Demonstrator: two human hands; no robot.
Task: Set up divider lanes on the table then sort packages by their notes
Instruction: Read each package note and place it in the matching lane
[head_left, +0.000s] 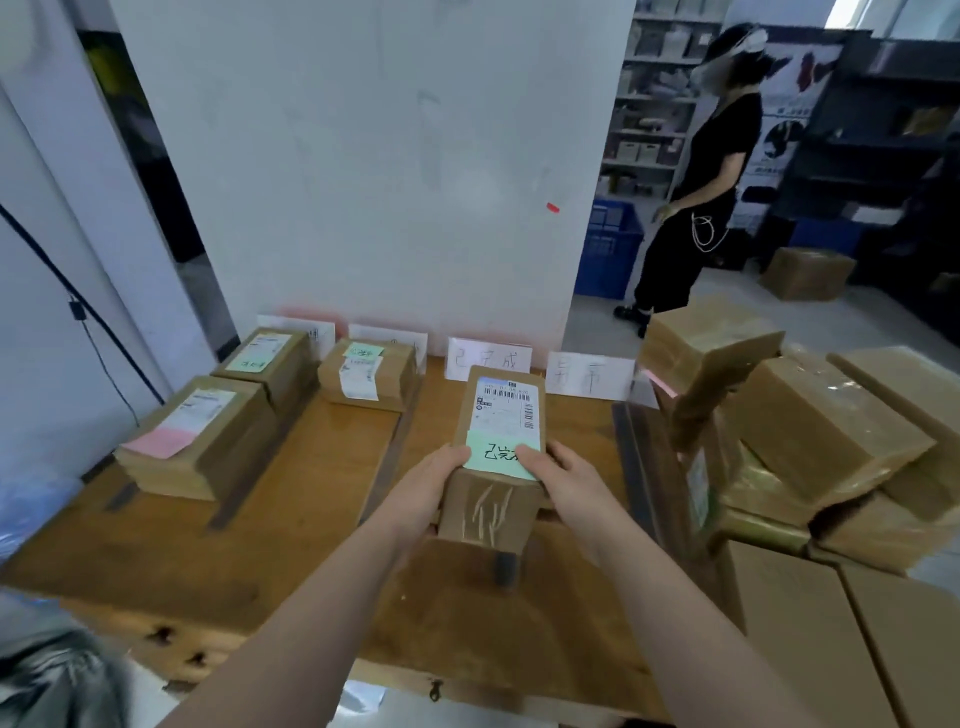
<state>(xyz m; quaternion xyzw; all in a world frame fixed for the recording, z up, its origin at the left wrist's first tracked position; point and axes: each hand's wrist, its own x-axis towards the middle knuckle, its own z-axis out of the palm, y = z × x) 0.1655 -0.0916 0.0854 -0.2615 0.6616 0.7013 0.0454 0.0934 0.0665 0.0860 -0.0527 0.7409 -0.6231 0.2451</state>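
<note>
A brown cardboard package (498, 499) with a shipping label and a green handwritten note (501, 454) is held above the wooden table (322, 467), over the third lane. My left hand (434, 488) grips its left side and my right hand (558, 480) grips its right side, thumbs on the green note. Dark divider strips (387, 457) (626, 457) split the table into lanes. White paper lane signs (488, 358) (589, 375) stand at the back edge. A package with a pink note (195, 436) and one behind it (267, 358) lie in the left lane; a third (369, 374) lies in the second lane.
A pile of brown boxes (810, 431) crowds the table's right side, with larger cartons (841, 639) below. A white wall panel (363, 156) rises behind the table. A person in black (696, 208) stands at back right near a blue crate (608, 249) and shelves.
</note>
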